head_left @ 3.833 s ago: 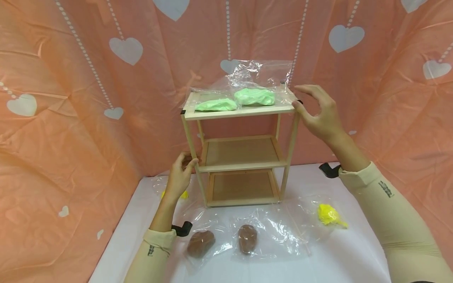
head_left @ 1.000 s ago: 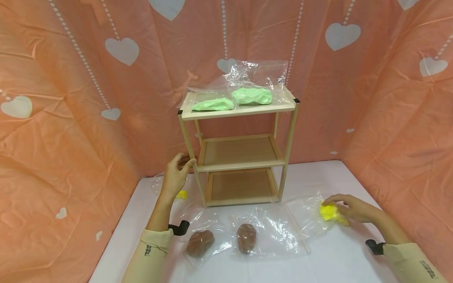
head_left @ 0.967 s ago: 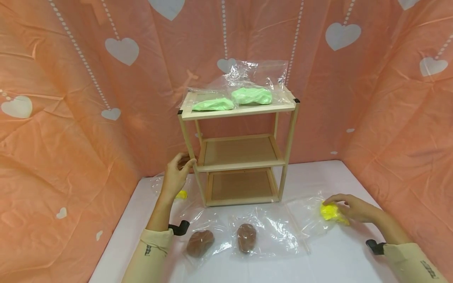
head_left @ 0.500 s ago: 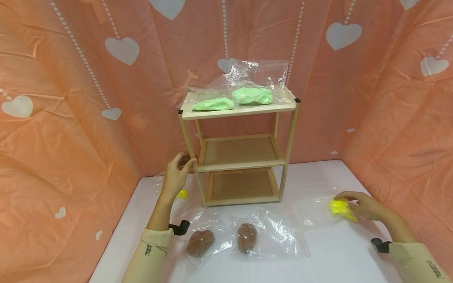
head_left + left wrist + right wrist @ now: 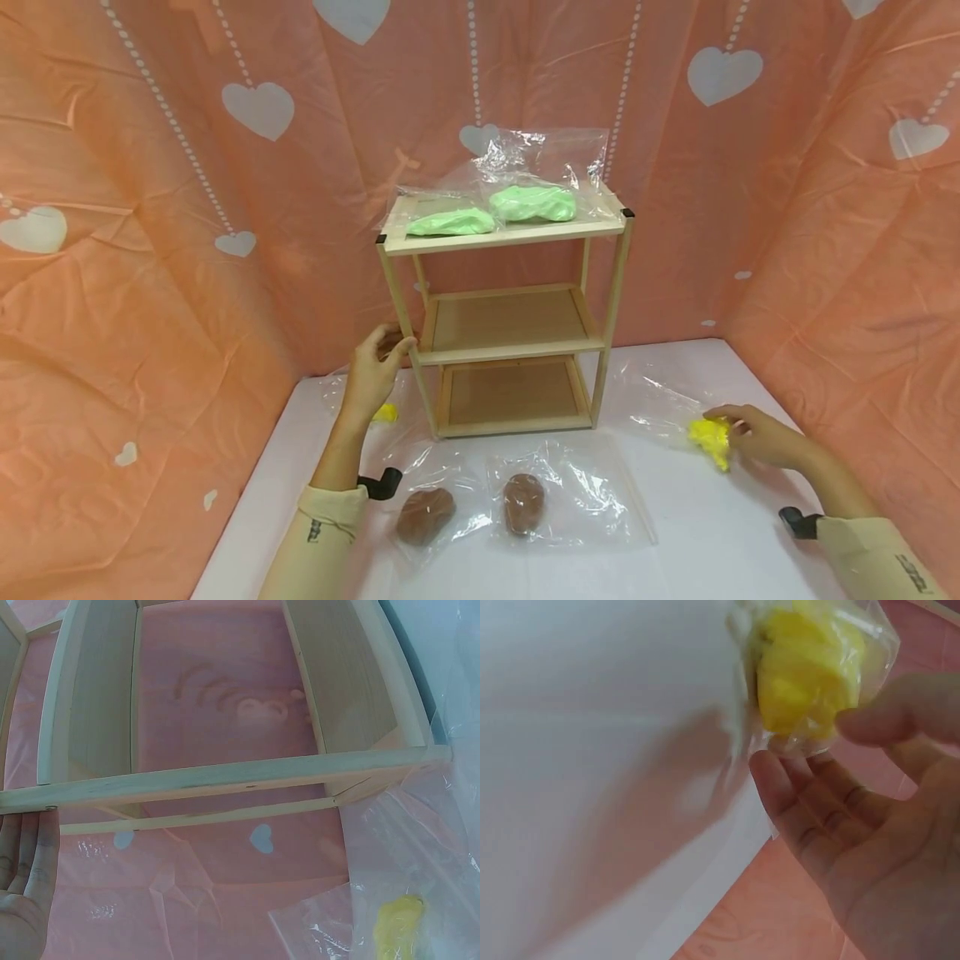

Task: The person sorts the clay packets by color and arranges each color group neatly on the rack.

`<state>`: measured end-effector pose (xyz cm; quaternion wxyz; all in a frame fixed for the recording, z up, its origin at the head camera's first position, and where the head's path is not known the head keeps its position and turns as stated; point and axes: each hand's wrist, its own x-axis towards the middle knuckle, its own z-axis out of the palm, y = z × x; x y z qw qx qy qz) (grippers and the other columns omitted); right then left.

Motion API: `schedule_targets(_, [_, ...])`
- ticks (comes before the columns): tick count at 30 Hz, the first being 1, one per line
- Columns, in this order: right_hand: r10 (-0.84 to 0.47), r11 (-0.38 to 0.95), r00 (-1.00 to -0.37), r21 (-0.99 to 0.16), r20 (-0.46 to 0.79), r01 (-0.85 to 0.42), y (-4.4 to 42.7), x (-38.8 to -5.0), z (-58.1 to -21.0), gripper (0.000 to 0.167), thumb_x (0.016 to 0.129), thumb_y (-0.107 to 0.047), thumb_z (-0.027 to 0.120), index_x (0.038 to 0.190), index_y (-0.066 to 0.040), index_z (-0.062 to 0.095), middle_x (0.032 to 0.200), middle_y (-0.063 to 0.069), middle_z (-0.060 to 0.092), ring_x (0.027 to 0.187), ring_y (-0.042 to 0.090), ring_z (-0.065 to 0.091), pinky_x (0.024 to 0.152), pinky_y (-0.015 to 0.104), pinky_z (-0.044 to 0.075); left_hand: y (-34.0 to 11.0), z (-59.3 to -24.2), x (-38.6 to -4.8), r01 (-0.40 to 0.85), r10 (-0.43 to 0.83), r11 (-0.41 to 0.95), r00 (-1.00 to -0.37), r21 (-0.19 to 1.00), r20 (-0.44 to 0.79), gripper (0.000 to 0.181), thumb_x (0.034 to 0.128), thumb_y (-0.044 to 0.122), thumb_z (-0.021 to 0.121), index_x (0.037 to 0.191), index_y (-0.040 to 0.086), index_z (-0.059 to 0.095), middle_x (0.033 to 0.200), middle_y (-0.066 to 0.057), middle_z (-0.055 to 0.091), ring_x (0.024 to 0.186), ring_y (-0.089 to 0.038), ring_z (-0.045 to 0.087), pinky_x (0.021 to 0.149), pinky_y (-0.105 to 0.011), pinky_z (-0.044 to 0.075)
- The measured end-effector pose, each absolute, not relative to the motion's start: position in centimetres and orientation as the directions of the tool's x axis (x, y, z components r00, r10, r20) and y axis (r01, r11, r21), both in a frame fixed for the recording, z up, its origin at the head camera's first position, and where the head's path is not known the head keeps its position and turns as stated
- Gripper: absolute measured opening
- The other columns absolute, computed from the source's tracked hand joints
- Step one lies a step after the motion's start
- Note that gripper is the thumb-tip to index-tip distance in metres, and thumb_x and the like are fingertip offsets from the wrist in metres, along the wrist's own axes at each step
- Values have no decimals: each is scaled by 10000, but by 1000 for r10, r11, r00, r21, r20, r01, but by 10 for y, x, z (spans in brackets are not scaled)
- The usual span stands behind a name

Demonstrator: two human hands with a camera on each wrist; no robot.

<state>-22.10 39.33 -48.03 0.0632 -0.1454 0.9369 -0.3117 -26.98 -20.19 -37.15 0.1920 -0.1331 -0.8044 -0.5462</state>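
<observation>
A three-tier wooden shelf rack point(image 5: 510, 356) stands at the back of the table. My left hand point(image 5: 372, 371) holds its left front post, the thumb in front and the fingers reaching behind; the left wrist view shows the fingers point(image 5: 34, 855) against the post. On the right, my right hand point(image 5: 768, 437) pinches a clear bag with a yellow clay-like lump point(image 5: 708, 440). In the right wrist view, the thumb and fingers meet at the edge of the bagged yellow lump point(image 5: 806, 671). Two bagged light-green lumps point(image 5: 532, 203) lie on the top shelf.
Two bags with brown lumps, one left point(image 5: 425, 515) and one right point(image 5: 523, 503), lie in front of the rack. Another bagged yellow lump point(image 5: 386, 412) lies behind my left forearm. A peach curtain point(image 5: 187, 333) with hearts surrounds the white table point(image 5: 697, 542).
My right hand left the rack's top right corner and came down to the yellow lump's bag. That bag has since turned, its loose end now toward the back left. My left hand stayed put.
</observation>
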Motion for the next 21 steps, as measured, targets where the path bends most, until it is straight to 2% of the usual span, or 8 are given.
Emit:
schedule_targets(3, [-309,762,-950,-611,-49,-216,391,-222,-482,440,926,66,651,1365,53,632,1137,192,659,957,261,590,750,280,525,-202,-372,-270,423,4,369,-891,828,454,275,1053,168,711,1259,-14,700,1200,-264,735,1210,-397,698,1088,-548,544])
schedule_targets(6, [-311,759,-950,-609,-28,-230,390,-221,-484,486,914,25,743,1371,92,592,1026,128,650,888,219,584,713,278,518,-202,-373,-271,423,4,371,-891,827,453,275,1059,168,703,1263,-17,697,1199,-262,736,1209,-398,698,1082,-549,546])
schedule_targets(11, [-305,766,-952,-590,14,-254,387,-220,-488,475,908,-54,825,1307,115,631,949,60,632,823,149,537,683,266,492,-202,-373,-271,422,0,383,-890,822,457,271,1057,164,705,1259,-17,700,1184,-249,746,1197,-387,708,1067,-539,558])
schedule_targets(21, [-272,771,-961,-585,56,-252,378,-221,-496,380,853,-132,902,1129,8,682,855,-7,578,738,102,481,630,256,443,-203,-374,-272,426,-1,396,-886,813,465,272,1056,149,707,1261,-31,692,1188,-251,747,1194,-405,707,1061,-552,559])
